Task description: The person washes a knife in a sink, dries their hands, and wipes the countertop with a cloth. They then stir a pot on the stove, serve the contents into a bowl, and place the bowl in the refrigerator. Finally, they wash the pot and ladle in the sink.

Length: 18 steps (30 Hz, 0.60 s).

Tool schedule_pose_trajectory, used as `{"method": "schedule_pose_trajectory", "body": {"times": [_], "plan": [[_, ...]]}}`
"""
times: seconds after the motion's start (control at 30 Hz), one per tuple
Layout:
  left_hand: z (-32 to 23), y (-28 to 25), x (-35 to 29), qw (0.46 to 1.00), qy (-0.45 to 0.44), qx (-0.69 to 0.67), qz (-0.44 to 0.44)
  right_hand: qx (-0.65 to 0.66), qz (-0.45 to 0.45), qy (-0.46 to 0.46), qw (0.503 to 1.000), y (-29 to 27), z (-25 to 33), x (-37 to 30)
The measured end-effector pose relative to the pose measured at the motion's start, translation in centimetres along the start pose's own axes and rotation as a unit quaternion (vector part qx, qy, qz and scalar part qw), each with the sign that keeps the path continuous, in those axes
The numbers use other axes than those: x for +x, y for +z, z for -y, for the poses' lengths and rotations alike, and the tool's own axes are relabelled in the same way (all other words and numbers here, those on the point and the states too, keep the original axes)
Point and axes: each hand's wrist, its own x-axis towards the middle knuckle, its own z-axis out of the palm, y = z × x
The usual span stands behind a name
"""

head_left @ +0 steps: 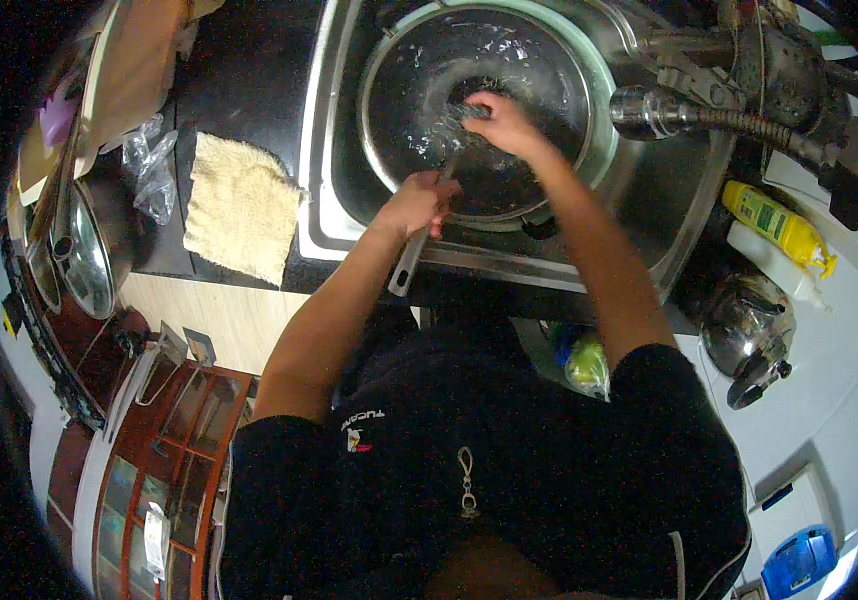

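Note:
A dark, round wok (404,100) with wet, shiny sides and some water in it sits in the sink, inside a pale green basin (604,125). At its near rim, my left hand (415,205) is closed around a long-handled kitchen utensil (404,277) with a hole in its grey handle. The utensil's far end reaches into the wok, and its shape is hard to make out. Over the middle of the wok, my right hand (499,123) pinches a small grey scrubber (471,111) against or close to that end.
A metal faucet with a flexible neck (749,118) reaches over the sink's right side. Left of the steel sink (321,190) lie a beige cloth (239,205) and a clear plastic bag (152,165). A yellow pump bottle (774,220) and a metal kettle (746,325) are at the right.

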Motion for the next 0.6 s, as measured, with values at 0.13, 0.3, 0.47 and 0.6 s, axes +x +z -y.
{"method": "schedule_pose_trajectory", "body": {"times": [0.13,0.3,0.47,0.6], "plan": [[0.1,0.2,0.0,1.000,0.016,0.002,0.012,-0.293,-0.243,-0.104,0.919,-2.5,1.2,-0.5],[-0.2,0.3,0.5,1.000,0.007,0.010,0.014,-0.025,-0.113,-0.059,0.992,1.0,1.1,0.1],[0.4,-0.1,0.1,0.999,-0.005,-0.002,0.037,-0.258,-0.148,-0.032,0.954,-2.2,1.8,-0.1],[0.3,0.3,0.8,0.999,0.003,-0.009,0.053,-0.103,-0.282,-0.054,0.952,1.6,2.6,0.0]]}}
